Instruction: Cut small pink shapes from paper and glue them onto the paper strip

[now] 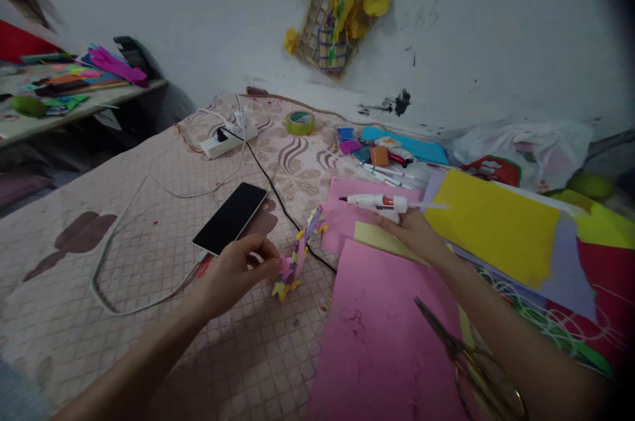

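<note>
Between the thumb and fingers of my left hand (248, 269) is a small paper craft band (301, 247), purple and pink with little yellow pieces along its edges. It is held just above the tablecloth. My right hand (409, 232) grips a white hot glue gun (380, 202) by its handle, over the pink paper. The dark nozzle points left toward the band, apart from it, and a clear glue stick juts from the back. Beneath my right forearm, gold-handled scissors (459, 348) lie on a pink sheet (377, 341). A black phone (231, 218) rests beyond my left hand.
A power strip (228, 136) with plugged cords and a roll of tape (300, 122) sit toward the back. A black cord (278, 196) crosses the table's middle. Yellow sheets (496, 222), white string (540, 315) and a plastic bag (530, 149) lie on the right.
</note>
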`<state>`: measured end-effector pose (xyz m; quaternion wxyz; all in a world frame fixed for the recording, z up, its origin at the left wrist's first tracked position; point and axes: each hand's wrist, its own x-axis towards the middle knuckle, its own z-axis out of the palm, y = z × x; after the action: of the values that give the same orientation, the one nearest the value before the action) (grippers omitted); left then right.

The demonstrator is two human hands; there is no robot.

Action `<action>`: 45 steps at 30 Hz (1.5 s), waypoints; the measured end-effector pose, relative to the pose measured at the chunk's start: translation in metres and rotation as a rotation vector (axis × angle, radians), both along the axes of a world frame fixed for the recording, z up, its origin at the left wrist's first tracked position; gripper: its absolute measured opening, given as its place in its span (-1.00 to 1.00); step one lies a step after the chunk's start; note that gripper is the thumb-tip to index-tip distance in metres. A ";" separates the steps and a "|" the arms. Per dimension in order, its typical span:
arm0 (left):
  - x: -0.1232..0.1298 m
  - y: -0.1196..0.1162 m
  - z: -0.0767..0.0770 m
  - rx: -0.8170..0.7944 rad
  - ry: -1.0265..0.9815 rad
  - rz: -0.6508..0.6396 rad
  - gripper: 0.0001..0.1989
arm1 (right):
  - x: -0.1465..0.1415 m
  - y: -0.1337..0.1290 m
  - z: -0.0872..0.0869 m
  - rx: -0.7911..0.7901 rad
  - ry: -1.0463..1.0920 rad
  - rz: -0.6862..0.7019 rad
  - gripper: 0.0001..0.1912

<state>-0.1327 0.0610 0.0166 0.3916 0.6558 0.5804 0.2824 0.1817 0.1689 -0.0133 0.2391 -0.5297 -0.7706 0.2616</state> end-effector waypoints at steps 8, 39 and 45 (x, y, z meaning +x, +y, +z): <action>0.008 -0.001 0.006 0.148 0.158 -0.089 -0.89 | -0.002 0.001 -0.007 0.063 -0.100 -0.032 -0.69; 0.005 -0.017 0.008 0.067 0.280 -0.117 -0.94 | -0.153 -0.185 0.014 -0.976 0.957 -0.102 -0.31; 0.007 -0.015 0.005 0.170 0.359 -0.106 -0.95 | -0.160 -0.185 0.014 -1.041 1.018 -0.107 -0.28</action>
<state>-0.1253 0.0461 0.0217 0.2394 0.7558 0.5797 0.1880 0.0222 -0.0156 0.0010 0.2973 -0.4243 -0.3126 0.7962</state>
